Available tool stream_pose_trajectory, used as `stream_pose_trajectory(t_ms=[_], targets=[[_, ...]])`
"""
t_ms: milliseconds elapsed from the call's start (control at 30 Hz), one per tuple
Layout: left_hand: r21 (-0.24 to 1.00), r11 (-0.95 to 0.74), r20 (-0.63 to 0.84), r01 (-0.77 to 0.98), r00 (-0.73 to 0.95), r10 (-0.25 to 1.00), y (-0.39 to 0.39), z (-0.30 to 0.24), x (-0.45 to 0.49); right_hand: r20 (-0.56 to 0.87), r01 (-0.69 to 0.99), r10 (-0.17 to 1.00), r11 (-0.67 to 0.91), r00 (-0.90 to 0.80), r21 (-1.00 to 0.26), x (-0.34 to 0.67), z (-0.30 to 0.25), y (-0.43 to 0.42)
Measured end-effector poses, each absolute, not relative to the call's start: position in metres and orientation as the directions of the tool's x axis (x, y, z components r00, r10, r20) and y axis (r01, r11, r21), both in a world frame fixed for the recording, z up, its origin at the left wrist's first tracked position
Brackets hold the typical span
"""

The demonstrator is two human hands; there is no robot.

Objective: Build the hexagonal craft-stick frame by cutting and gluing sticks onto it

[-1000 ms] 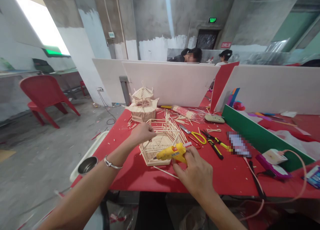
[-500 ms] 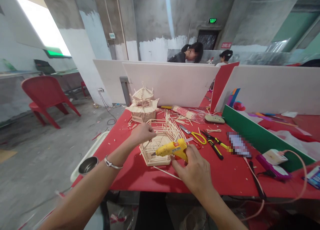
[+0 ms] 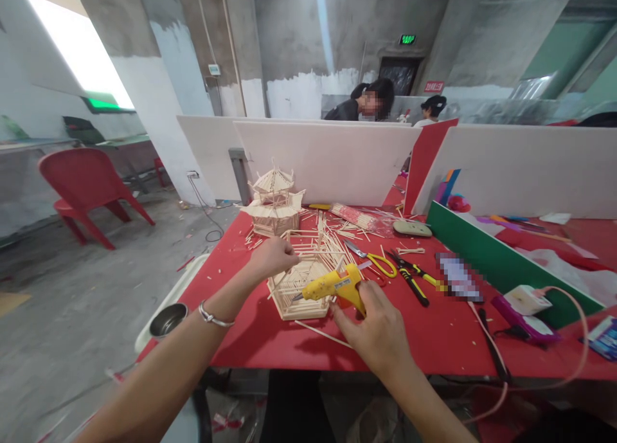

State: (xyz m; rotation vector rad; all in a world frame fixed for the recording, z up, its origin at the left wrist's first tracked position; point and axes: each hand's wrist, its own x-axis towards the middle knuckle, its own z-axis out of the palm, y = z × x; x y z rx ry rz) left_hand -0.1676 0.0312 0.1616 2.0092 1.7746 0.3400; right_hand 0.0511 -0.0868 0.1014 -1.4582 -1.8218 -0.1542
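My right hand is wrapped round a yellow hot glue gun, its nozzle pointing left over a hexagonal frame of thin wooden sticks. At the frame's far left corner, my left hand is closed with its fingertips together; what they pinch is hidden. Upright posts and rails rise at the back of the frame. Behind it stands a pagoda model of the same sticks, with two tiers of roof. One loose stick lies in front of the frame.
Loose sticks and a bagged bundle lie behind the frame. Yellow-handled scissors and pliers are to the right, near a power strip with cables. A metal cup stands left. White partitions line the back; people sit beyond.
The view has shifted slightly, moving the scene a little left. Both hands keep nearly the same places; the glue gun stays over the frame.
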Motion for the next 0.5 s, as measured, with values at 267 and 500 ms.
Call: stream_pose_trajectory(t_ms=[267, 500], targets=[[0.597, -0.076, -0.083, 0.799, 0.155, 0.984, 0.027, 0.174, -0.173, 0.618, 0.837, 0.786, 0.331, 0.010, -0.436, 0.077, 0.096, -0.091], [0.689, -0.092, 0.263, 0.719, -0.130, 0.956, -0.016, 0.200, -0.190, 0.352, 0.777, 0.919, 0.091, 0.175, -0.623, 0.132, 0.076, -0.097]])
